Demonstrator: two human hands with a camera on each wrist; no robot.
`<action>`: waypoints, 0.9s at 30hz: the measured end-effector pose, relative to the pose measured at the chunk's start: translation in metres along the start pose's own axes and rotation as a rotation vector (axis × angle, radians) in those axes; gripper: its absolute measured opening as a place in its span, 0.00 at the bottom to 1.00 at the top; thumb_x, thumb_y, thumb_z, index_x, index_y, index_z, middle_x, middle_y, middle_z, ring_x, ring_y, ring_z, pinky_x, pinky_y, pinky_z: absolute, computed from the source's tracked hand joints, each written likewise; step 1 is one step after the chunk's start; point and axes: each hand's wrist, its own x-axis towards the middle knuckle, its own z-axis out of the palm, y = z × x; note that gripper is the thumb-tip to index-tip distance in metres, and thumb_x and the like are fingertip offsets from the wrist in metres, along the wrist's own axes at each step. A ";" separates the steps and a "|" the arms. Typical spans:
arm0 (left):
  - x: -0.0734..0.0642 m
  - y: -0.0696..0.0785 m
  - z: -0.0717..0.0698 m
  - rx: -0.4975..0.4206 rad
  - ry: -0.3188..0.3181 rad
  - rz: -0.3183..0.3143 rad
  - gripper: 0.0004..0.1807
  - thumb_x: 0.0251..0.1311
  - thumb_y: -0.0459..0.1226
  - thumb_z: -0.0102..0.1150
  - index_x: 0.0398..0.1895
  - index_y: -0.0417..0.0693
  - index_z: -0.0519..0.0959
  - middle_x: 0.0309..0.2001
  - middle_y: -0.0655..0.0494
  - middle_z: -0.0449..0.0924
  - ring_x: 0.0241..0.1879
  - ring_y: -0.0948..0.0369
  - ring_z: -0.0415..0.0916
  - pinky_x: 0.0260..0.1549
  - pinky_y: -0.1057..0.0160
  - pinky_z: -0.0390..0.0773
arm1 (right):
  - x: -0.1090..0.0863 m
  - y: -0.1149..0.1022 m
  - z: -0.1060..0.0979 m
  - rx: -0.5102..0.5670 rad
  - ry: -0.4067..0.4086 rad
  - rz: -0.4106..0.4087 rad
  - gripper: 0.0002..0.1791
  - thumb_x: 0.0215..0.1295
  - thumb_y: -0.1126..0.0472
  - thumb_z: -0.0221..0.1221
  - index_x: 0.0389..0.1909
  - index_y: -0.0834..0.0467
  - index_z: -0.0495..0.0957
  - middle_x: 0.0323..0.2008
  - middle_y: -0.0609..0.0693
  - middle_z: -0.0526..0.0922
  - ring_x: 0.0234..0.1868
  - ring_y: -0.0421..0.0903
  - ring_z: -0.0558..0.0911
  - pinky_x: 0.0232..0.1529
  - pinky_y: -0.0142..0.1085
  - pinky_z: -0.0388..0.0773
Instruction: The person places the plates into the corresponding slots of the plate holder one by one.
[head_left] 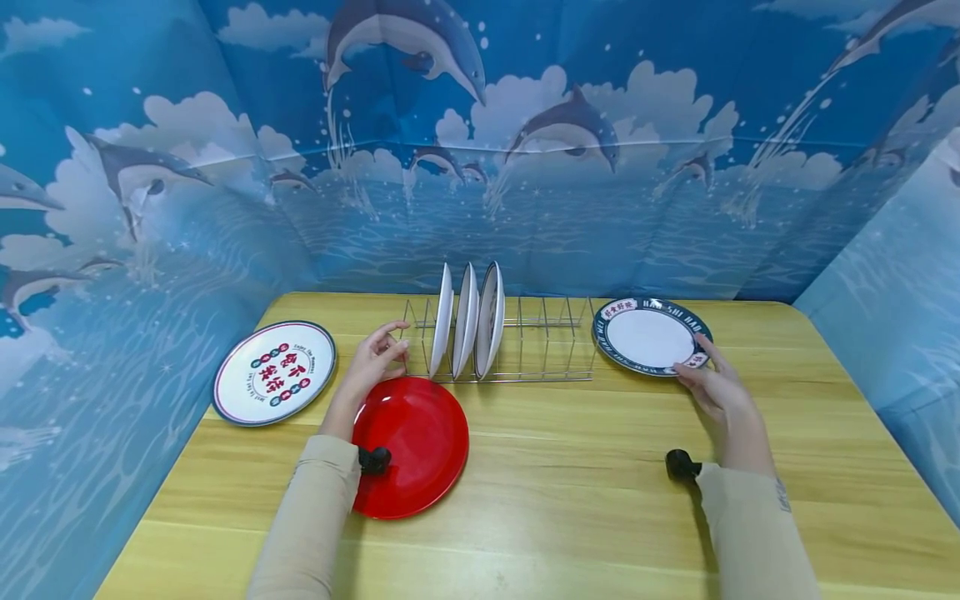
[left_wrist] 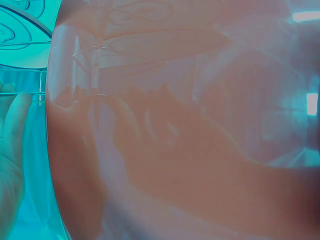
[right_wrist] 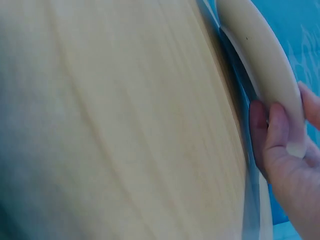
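Note:
At the left end of a wire dish rack (head_left: 536, 379), my left hand (head_left: 372, 362) holds the end wire with bent fingers. In the left wrist view part of that hand (left_wrist: 12, 145) appears beside the rack wire (left_wrist: 35, 94), the rest out of frame. My right hand (head_left: 720, 390) grips the near right rim of a white plate (head_left: 651, 336) with a dark, lettered border. The right wrist view shows the thumb and fingers on either side of the plate's edge (right_wrist: 270, 60). Several white plates (head_left: 465, 321) stand upright in the rack's left half.
A red plate (head_left: 420, 442) lies in front of the rack, partly under the left forearm. Another white plate (head_left: 255, 379) with red lettering lies at the table's left edge. The wooden table (head_left: 570, 492) meets a dolphin-print cloth (head_left: 600, 225) behind and at the sides.

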 end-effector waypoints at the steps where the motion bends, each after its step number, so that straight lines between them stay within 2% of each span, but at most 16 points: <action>1: -0.001 0.003 0.001 -0.005 -0.003 -0.001 0.23 0.63 0.32 0.51 0.62 0.41 0.65 0.32 0.43 0.71 0.46 0.38 0.68 0.44 0.45 0.75 | -0.001 0.000 0.000 -0.001 -0.011 -0.015 0.50 0.59 0.75 0.54 0.70 0.35 0.38 0.70 0.48 0.21 0.34 0.37 0.79 0.42 0.25 0.76; 3: -0.003 0.007 0.001 -0.008 -0.007 -0.001 0.23 0.63 0.32 0.51 0.62 0.40 0.65 0.33 0.41 0.71 0.46 0.37 0.68 0.45 0.42 0.73 | -0.003 0.001 -0.001 -0.002 -0.042 -0.058 0.50 0.60 0.75 0.54 0.70 0.34 0.37 0.70 0.54 0.30 0.35 0.37 0.78 0.42 0.24 0.75; 5: -0.004 0.009 0.002 -0.005 -0.010 -0.002 0.23 0.63 0.32 0.50 0.62 0.40 0.64 0.33 0.40 0.71 0.46 0.37 0.68 0.46 0.41 0.72 | -0.004 0.002 0.000 0.019 -0.074 -0.111 0.51 0.59 0.75 0.53 0.70 0.35 0.37 0.67 0.58 0.46 0.36 0.37 0.79 0.42 0.24 0.75; 7: -0.005 0.010 0.002 -0.008 -0.010 -0.006 0.23 0.63 0.32 0.50 0.62 0.40 0.64 0.33 0.40 0.71 0.47 0.37 0.68 0.46 0.41 0.72 | -0.006 0.003 0.000 0.045 -0.102 -0.173 0.51 0.59 0.77 0.52 0.71 0.36 0.37 0.56 0.55 0.62 0.37 0.39 0.79 0.43 0.25 0.75; 9: -0.005 0.010 0.002 -0.006 -0.010 -0.006 0.23 0.63 0.32 0.50 0.63 0.40 0.64 0.33 0.41 0.71 0.47 0.37 0.68 0.46 0.41 0.72 | -0.007 0.003 0.001 0.064 -0.121 -0.225 0.51 0.59 0.78 0.51 0.71 0.37 0.37 0.45 0.49 0.68 0.37 0.40 0.80 0.43 0.26 0.76; 11: -0.005 0.009 0.002 -0.002 -0.010 -0.004 0.24 0.63 0.32 0.50 0.63 0.40 0.64 0.33 0.41 0.71 0.46 0.37 0.68 0.46 0.41 0.72 | -0.009 0.003 0.003 0.096 -0.125 -0.259 0.50 0.59 0.79 0.51 0.71 0.38 0.38 0.43 0.49 0.69 0.36 0.41 0.81 0.43 0.28 0.77; 16: -0.004 0.008 0.002 0.006 -0.009 0.001 0.23 0.64 0.32 0.50 0.63 0.39 0.64 0.34 0.40 0.71 0.46 0.36 0.68 0.46 0.42 0.73 | -0.013 0.001 0.010 0.152 -0.086 -0.301 0.50 0.57 0.80 0.52 0.70 0.37 0.44 0.47 0.53 0.64 0.36 0.45 0.82 0.42 0.33 0.79; 22: -0.005 0.009 0.002 0.006 -0.001 -0.003 0.23 0.63 0.31 0.50 0.62 0.39 0.64 0.34 0.38 0.71 0.47 0.35 0.67 0.46 0.41 0.72 | -0.024 -0.009 0.019 0.066 0.007 -0.326 0.48 0.54 0.77 0.58 0.68 0.37 0.51 0.47 0.51 0.63 0.32 0.43 0.82 0.37 0.33 0.80; 24: -0.005 0.009 0.002 0.005 -0.001 0.000 0.23 0.63 0.31 0.50 0.62 0.39 0.64 0.34 0.37 0.71 0.47 0.35 0.67 0.45 0.41 0.73 | -0.028 -0.013 0.023 0.062 0.017 -0.355 0.48 0.53 0.77 0.58 0.68 0.38 0.52 0.47 0.51 0.62 0.32 0.42 0.82 0.37 0.33 0.80; 27: -0.006 0.009 0.002 0.002 -0.004 0.001 0.23 0.64 0.31 0.50 0.62 0.39 0.64 0.36 0.34 0.70 0.47 0.34 0.67 0.45 0.42 0.73 | -0.034 -0.020 0.032 0.129 0.006 -0.435 0.46 0.52 0.80 0.57 0.67 0.42 0.55 0.48 0.52 0.61 0.33 0.43 0.81 0.37 0.33 0.80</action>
